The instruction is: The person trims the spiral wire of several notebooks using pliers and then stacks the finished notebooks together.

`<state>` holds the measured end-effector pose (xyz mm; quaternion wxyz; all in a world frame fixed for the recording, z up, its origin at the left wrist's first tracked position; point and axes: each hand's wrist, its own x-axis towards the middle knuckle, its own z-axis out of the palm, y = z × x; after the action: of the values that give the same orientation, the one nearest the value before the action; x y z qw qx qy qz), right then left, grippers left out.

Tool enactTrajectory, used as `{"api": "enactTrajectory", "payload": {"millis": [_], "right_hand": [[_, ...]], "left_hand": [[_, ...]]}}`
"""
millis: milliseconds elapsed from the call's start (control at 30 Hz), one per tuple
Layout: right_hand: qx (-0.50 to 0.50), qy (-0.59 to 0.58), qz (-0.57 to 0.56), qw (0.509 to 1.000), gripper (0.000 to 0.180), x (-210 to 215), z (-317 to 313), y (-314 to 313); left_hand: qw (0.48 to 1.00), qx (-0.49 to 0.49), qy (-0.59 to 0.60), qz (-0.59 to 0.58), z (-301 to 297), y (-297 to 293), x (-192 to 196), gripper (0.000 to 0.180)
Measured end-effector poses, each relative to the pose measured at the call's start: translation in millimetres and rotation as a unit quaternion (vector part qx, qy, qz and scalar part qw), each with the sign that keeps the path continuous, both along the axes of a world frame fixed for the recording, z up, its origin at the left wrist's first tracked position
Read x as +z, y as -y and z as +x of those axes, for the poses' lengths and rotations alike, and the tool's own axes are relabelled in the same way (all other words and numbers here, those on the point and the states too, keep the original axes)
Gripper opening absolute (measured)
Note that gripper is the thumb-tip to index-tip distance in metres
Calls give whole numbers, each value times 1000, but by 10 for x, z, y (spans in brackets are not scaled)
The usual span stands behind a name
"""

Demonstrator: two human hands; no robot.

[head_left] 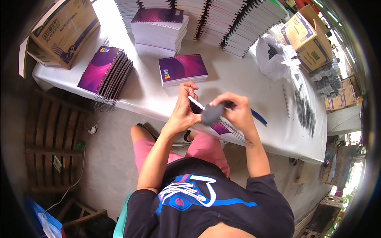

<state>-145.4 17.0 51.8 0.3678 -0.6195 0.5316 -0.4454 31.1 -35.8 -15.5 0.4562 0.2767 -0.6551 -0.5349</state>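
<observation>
My left hand (185,109) is closed around a notebook held edge-on above the table's near edge. Part of the notebook's purple cover (220,128) shows below the hands; the rest is hidden. A wire spiral coil (238,134) runs along it and sticks out toward my right forearm. My right hand (236,108) grips a dark handheld tool with a rounded grey-black head (212,115), blurred, close to my left thumb and in front of the notebook. Just beyond my left hand lies a small stack of purple-covered notebooks (184,66). Blue-handled pliers (258,117) lie beside my right wrist.
Coil-bound purple notebooks (100,70) are stacked at the left near a cardboard box (65,33). Unbound pads (156,35) and tall rows of spiral notebooks (214,22) stand at the back. Loose coils (304,109), a plastic bag (272,59) and another box (305,37) are right.
</observation>
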Motion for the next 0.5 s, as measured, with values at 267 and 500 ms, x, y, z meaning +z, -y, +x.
{"api": "enactTrajectory", "payload": {"millis": [267,500], "right_hand": [[-39,-97,17,994,18,12,8,140],[-91,-77,46,992,15,-29,63,227]], "left_hand": [[1000,-1,-24,0,-49,10,-32,94],[998,-17,-3,-53,-70,-2,-15,98]]}}
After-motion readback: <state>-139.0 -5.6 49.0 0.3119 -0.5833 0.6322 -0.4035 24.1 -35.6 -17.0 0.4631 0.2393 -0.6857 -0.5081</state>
